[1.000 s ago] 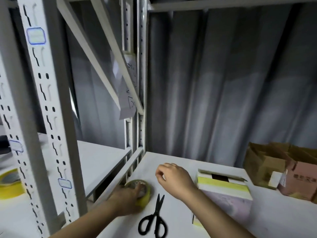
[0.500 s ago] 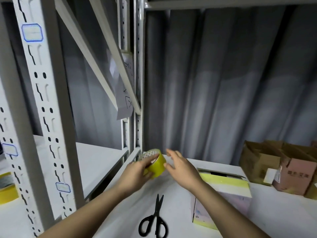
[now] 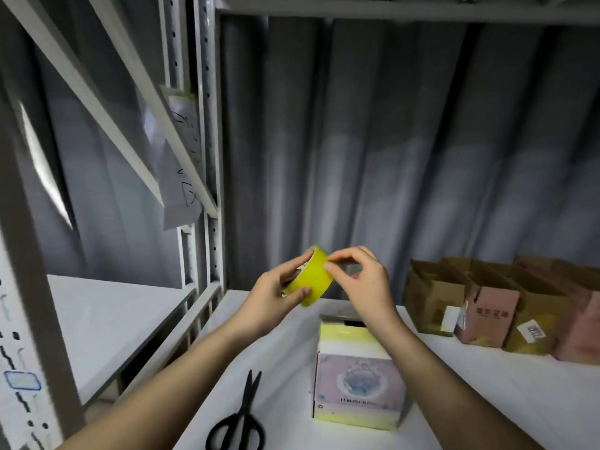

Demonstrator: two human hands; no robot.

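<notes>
A yellow roll of tape (image 3: 314, 278) is held up in the air above the white shelf (image 3: 487, 401). My left hand (image 3: 276, 295) grips the roll from the left, thumb on its outer face and fingers reaching into its core. My right hand (image 3: 360, 280) touches the roll's upper right edge with thumb and forefinger pinched on the tape's surface. Black scissors (image 3: 242, 420) lie shut on the shelf below my left forearm. A small pink and yellow box (image 3: 357, 381) with an open top stands under my right wrist.
Several open cardboard boxes (image 3: 493, 303) stand at the back right against a grey corrugated wall. Perforated metal shelf posts (image 3: 207, 157) and diagonal braces rise on the left, with a paper sheet (image 3: 181, 164) hanging there. Another white shelf (image 3: 107, 319) lies to the left.
My left hand lifted the tape roll off the shelf and raised it. My right hand came in to meet it and now pinches its edge. The camera tilted so the box appears nearer.
</notes>
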